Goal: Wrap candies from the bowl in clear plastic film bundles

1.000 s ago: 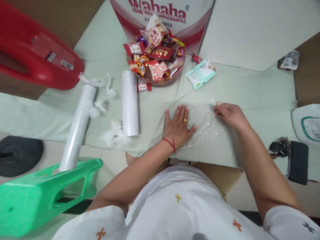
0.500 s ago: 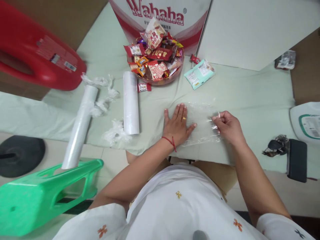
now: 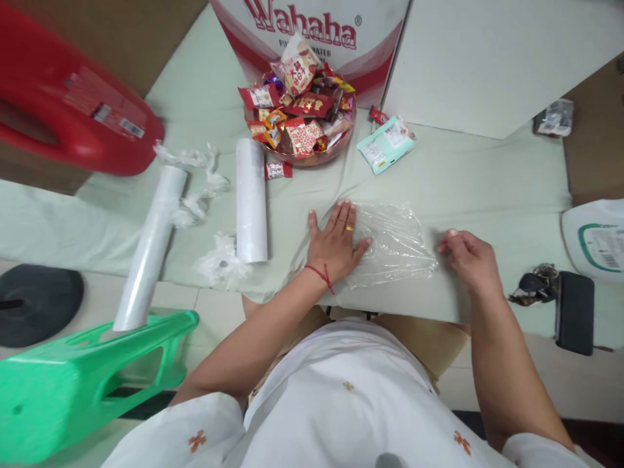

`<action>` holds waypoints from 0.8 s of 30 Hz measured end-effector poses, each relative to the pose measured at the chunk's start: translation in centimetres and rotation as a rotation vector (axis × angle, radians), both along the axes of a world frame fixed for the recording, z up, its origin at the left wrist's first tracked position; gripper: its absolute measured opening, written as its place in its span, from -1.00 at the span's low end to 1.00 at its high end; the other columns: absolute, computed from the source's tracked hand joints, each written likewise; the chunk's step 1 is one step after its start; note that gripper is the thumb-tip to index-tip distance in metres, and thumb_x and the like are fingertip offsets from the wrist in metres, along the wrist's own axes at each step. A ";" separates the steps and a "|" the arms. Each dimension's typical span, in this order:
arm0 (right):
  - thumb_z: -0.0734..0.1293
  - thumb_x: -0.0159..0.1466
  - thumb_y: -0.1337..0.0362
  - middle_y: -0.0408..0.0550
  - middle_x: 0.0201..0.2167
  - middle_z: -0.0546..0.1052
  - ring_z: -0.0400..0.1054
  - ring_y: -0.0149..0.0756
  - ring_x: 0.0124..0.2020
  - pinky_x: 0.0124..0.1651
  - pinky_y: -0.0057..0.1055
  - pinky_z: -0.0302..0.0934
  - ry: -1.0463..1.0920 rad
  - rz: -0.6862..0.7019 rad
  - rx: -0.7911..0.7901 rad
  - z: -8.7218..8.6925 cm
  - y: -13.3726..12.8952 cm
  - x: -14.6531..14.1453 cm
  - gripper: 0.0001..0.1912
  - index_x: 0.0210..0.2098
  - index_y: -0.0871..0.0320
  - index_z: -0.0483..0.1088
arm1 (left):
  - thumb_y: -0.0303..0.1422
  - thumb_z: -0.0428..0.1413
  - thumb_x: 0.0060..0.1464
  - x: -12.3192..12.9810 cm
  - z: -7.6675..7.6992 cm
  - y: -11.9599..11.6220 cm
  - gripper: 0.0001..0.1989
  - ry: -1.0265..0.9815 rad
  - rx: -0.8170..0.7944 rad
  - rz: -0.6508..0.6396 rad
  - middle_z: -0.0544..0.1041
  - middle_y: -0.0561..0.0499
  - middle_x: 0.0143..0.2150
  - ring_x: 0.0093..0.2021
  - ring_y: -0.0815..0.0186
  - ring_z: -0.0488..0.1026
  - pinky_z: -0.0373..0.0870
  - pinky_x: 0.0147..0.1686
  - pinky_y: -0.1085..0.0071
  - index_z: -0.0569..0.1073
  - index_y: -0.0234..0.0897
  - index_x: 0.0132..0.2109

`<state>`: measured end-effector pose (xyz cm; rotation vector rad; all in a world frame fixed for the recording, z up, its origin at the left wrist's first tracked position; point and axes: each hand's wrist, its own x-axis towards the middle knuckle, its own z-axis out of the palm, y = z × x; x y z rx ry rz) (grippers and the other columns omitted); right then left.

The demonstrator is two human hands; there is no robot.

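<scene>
A clear, wrinkled plastic bag (image 3: 397, 244) lies flat on the pale green tablecloth (image 3: 468, 188). My left hand (image 3: 336, 244) presses palm down on its left part, fingers spread, with a red string at the wrist. Just off the bag's right corner is my right hand (image 3: 470, 257), its fingers curled and pinched together; whether anything small is between them cannot be made out. Left of my left hand stand out two white plastic rolls, one lying upright in view (image 3: 252, 201) and one slanting (image 3: 151, 247), with crumpled clear plastic (image 3: 224, 260) between them.
A bowl of wrapped snacks (image 3: 302, 153) sits before a Wahaha box (image 3: 380, 39). Near it lies a mint packet (image 3: 387, 144). A red jug (image 3: 112, 91) and green stool (image 3: 49, 383) are left; keys (image 3: 533, 283), a black phone or case (image 3: 575, 312) and a white bottle (image 3: 597, 237) are right.
My right hand has moved right, off the bag's edge, which it was pinching before. The bag's right side now tapers to a corner. My left hand stays pressed on the bag.
</scene>
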<state>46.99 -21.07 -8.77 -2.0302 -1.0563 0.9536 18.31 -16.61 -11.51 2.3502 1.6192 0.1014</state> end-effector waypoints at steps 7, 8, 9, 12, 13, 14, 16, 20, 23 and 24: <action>0.57 0.04 -0.10 -0.18 -0.52 0.41 0.12 -0.42 -0.52 -0.47 -0.41 0.00 0.160 0.116 -0.068 0.3 0.6 -1.1 -0.57 -0.39 0.11 0.49 | 0.05 -0.21 0.41 0.0 0.1 0.0 -0.22 -0.002 0.000 -0.002 -0.07 -0.20 0.60 0.58 -0.03 -0.11 -0.41 0.45 -0.38 -0.06 -0.31 0.57; 0.55 0.07 -0.09 -0.17 -0.52 0.40 0.12 -0.41 -0.52 -0.47 -0.40 -0.01 0.132 0.073 -0.046 0.2 0.7 -0.5 -0.58 -0.39 0.11 0.48 | 0.05 -0.21 0.41 0.0 0.1 0.1 -0.22 -0.005 -0.003 -0.004 -0.07 -0.20 0.60 0.58 -0.04 -0.11 -0.41 0.45 -0.38 -0.06 -0.30 0.57; 0.53 0.10 -0.08 -0.16 -0.51 0.41 0.13 -0.39 -0.52 -0.45 -0.38 0.02 0.070 0.040 -0.033 0.1 0.7 0.2 -0.61 -0.37 0.11 0.48 | 0.06 -0.21 0.40 -0.1 0.1 0.1 -0.21 -0.008 -0.007 -0.006 -0.07 -0.20 0.60 0.58 -0.05 -0.12 -0.41 0.45 -0.38 -0.06 -0.29 0.57; 0.45 0.21 0.02 -0.05 -0.34 0.48 0.23 -0.31 -0.45 -0.28 -0.26 0.19 -0.345 -0.026 0.097 0.5 -0.1 1.2 -0.69 -0.24 0.13 0.49 | 0.08 -0.20 0.39 -0.1 0.1 0.2 -0.20 -0.009 -0.016 -0.008 -0.07 -0.19 0.60 0.58 -0.04 -0.12 -0.41 0.45 -0.36 -0.05 -0.28 0.56; 0.42 0.25 0.05 -0.01 -0.29 0.49 0.28 -0.27 -0.40 -0.20 -0.22 0.24 -0.496 -0.032 0.187 0.9 -0.6 0.9 -0.71 -0.20 0.13 0.49 | 0.08 -0.20 0.39 -0.2 0.1 0.2 -0.21 -0.011 -0.019 -0.008 -0.06 -0.18 0.60 0.58 -0.04 -0.12 -0.40 0.46 -0.35 -0.04 -0.28 0.56; 0.39 0.30 0.07 0.00 -0.26 0.48 0.31 -0.24 -0.36 -0.15 -0.20 0.25 -0.605 -0.012 0.277 1.3 -1.3 0.1 -0.75 -0.18 0.13 0.48 | 0.06 -0.18 0.39 -0.2 0.1 0.2 -0.22 -0.017 -0.018 -0.006 -0.05 -0.19 0.60 0.58 -0.04 -0.10 -0.38 0.47 -0.33 -0.02 -0.29 0.56; 0.31 0.40 0.10 -0.02 -0.30 0.47 0.35 -0.21 -0.30 -0.13 -0.23 0.28 -0.652 0.127 0.404 1.9 -3.0 -2.5 -0.78 -0.18 0.10 0.48 | 0.01 -0.12 0.39 -0.3 0.3 0.3 -0.25 -0.052 0.000 0.034 0.04 -0.22 0.58 0.55 -0.03 -0.02 -0.24 0.49 -0.23 0.06 -0.34 0.53; 0.33 0.41 0.01 0.05 -0.18 0.53 0.43 -0.13 -0.19 -0.20 -0.26 0.32 -0.524 0.607 0.378 1.3 -5.7 -8.7 -0.71 -0.04 0.06 0.47 | -0.06 -0.08 0.40 0.1 1.3 1.1 -0.51 -0.112 0.040 0.235 0.49 -0.27 0.22 0.27 -0.07 0.35 0.32 0.24 -0.06 0.52 -0.30 0.16; 0.33 0.41 -0.02 0.12 -0.14 0.53 0.42 -0.05 -0.15 -0.24 -0.24 0.30 -0.592 0.693 0.349 -0.5 -6.2 -11.4 -0.61 0.05 0.12 0.46 | 0.03 -0.04 0.37 1.0 1.8 2.4 -0.52 -0.085 -0.012 0.257 0.58 -0.24 -0.06 0.07 -0.09 0.44 0.42 0.05 -0.05 0.58 -0.25 -0.14; 0.31 0.44 0.04 0.11 -0.17 0.54 0.41 -0.06 -0.16 -0.24 -0.24 0.29 -0.610 0.707 0.335 -1.0 -6.2 -11.9 -0.67 0.02 0.13 0.47 | 0.02 0.00 0.36 1.4 1.9 2.8 -0.55 -0.079 -0.032 0.237 0.58 -0.23 -0.09 0.06 -0.10 0.44 0.42 0.04 -0.04 0.57 -0.24 -0.16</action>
